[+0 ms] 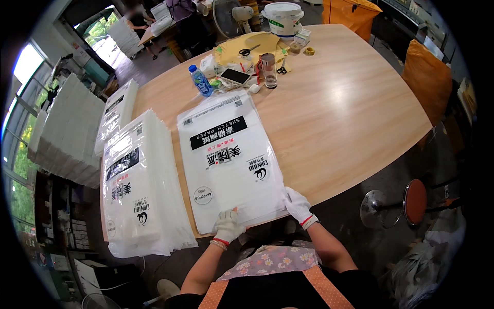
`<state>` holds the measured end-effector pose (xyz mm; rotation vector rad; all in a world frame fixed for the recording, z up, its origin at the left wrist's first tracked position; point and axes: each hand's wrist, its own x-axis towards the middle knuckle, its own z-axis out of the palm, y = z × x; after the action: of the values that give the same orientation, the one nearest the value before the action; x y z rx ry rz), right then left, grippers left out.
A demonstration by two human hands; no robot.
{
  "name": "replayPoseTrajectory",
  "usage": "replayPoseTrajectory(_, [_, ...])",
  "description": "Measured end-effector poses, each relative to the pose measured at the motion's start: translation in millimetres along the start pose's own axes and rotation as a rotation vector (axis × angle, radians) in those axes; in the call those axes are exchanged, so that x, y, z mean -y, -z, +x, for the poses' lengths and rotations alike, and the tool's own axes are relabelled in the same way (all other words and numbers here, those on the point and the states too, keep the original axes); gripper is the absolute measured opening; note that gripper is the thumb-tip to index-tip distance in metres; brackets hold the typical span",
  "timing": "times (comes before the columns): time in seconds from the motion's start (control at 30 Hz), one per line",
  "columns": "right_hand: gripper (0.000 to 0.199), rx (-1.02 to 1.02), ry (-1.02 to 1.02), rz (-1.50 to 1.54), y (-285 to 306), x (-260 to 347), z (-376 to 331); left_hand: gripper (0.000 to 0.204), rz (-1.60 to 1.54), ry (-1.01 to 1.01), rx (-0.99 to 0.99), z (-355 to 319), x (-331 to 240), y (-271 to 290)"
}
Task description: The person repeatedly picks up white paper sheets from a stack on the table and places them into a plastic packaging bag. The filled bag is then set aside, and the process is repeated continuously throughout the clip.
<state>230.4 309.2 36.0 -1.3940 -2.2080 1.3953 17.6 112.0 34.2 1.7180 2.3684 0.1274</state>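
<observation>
A flat, clear plastic bag of white paper point(231, 190), printed in black and red, lies on the table in front of me. Both my hands wear white gloves with red cuffs. At the bag's near edge, left of its middle, my left hand point(229, 226) is closed with its fingers bent on the plastic. The near right corner is pinched by my right hand point(298, 206), whose fingertips are partly hidden. Left of this bag, a thick stack of similar printed plastic bags point(123, 190) reaches past the table's near edge, its loose ends hanging.
Another bag pile point(118, 110) stands farther left, beside tall stacks of white sheets point(67, 129). Across the wooden table point(350, 103) are a blue-labelled bottle point(200, 81), phone point(235, 76), glass point(269, 71), scissors point(249, 50) and white bucket point(283, 19). A round stool point(415, 202) stands right; people work behind.
</observation>
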Motion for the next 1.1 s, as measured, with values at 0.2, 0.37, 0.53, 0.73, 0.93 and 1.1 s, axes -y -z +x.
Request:
replayPoseTrajectory(0.2, [0.045,0.243,-0.073,0.072,12,-1,9,0.070,0.024,0.041,0.080,18,-16,15])
replayPoseTrajectory(0.37, [0.050,-0.091,-0.059,0.408,-5,-58,12,0.061,-0.011,0.083,0.203,12,-22,23])
replayPoseTrajectory(0.53, [0.043,-0.291,0.012,0.558,-3,-88,2,0.049,0.069,-0.163,0.149,15,-13,20])
replayPoseTrajectory(0.73, [0.043,-0.340,-0.013,0.738,-4,-77,2,0.031,0.154,-0.158,0.157,33,14,-35])
replayPoseTrajectory(0.93, [0.038,-0.459,-0.057,0.623,-7,-71,0,0.029,0.178,-0.309,0.094,25,1,10])
replayPoseTrajectory(1.1, [0.035,-0.462,-0.132,0.561,0,-56,0,0.025,0.195,-0.258,0.243,35,-7,14])
